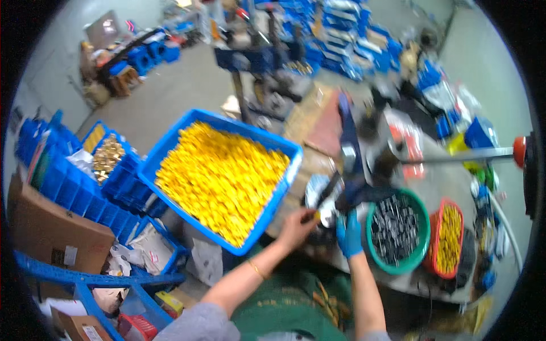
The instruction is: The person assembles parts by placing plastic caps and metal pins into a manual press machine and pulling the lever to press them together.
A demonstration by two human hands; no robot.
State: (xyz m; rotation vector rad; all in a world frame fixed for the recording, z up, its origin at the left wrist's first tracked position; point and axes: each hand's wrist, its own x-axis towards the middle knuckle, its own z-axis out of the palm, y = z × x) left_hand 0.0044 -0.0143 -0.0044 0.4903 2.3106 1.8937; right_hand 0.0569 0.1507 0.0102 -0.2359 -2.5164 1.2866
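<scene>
My left hand [297, 228], bare with a thin bracelet at the wrist, pinches a small yellow piece [317, 216] between thumb and finger. Right beside that piece is a round silvery part [327, 217] at the base of a dark bench machine [354, 153]. My right hand [348, 236] wears a blue glove and is closed at the machine's near side; what its fingers hold is hidden and blurred. A blue bin [242, 245] heaped with yellow pieces [222, 176] stands left of my hands. Just right of the glove sits a green basin [425, 227] of dark pieces with metal pins [394, 230].
A red basket [439, 241] with yellow pieces is beyond the basin on the bench. A metal lever with a red collar [519, 153] reaches in from the right. Blue bins [85, 193] and a cardboard box [60, 227] crowd the left. More blue bins [347, 40] are stacked behind.
</scene>
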